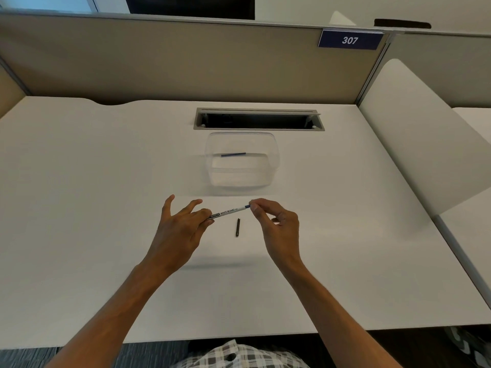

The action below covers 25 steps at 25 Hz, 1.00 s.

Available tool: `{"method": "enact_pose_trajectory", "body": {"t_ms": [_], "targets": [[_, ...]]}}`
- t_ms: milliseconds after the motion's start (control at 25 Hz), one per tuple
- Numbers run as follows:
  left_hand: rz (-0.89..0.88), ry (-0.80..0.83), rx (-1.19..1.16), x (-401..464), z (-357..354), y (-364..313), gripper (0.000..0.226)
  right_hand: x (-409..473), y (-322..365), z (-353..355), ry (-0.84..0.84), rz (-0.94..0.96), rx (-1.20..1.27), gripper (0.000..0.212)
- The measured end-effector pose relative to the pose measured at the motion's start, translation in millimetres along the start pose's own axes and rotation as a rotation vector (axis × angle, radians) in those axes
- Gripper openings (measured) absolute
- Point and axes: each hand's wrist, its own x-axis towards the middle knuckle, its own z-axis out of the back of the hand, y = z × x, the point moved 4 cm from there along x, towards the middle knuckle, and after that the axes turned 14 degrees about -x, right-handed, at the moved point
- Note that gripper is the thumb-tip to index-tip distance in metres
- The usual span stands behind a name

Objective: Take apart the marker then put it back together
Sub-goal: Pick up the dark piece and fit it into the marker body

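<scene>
I hold a white whiteboard marker body (229, 211) level above the white desk (106, 208). My left hand (180, 227) pinches its left end between thumb and fingers, the other fingers spread. My right hand (276, 221) pinches the blue right end with thumb and forefinger. A small dark rod-shaped marker part (237, 227) lies on the desk just below the marker, between my hands. A thin blue stick-like part (233, 154) lies inside the clear plastic container (273, 166) beyond my hands.
A cable slot (259, 119) is cut into the desk behind the container. A beige partition (186, 62) with a "307" sign (350, 40) closes the back. A white side divider (414, 134) stands at the right.
</scene>
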Motion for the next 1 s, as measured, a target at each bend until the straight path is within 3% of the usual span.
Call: {"method": "enact_pose_trajectory", "body": {"t_ms": [200,280,440,680,840,1000], "targets": [[0.027,0.005,-0.009,5,0,9,0.042,9,-4,-8,0.148,0.029,-0.061,0.013],[0.030,-0.001,-0.023,7,0,12,0.044,11,-8,-11,0.124,0.033,-0.087,0.015],[0.043,0.021,-0.029,12,-2,17,0.033,9,-28,-20,0.054,0.090,-0.339,0.013],[0.053,0.027,-0.035,16,-5,26,0.027,18,-56,-30,0.119,0.003,-0.645,0.012],[0.055,0.047,-0.043,17,-8,28,0.022,19,-63,-44,0.163,0.110,-0.856,0.027],[0.069,0.053,-0.060,17,-10,27,0.015,17,-68,-53,0.109,0.150,-0.963,0.025]]}}
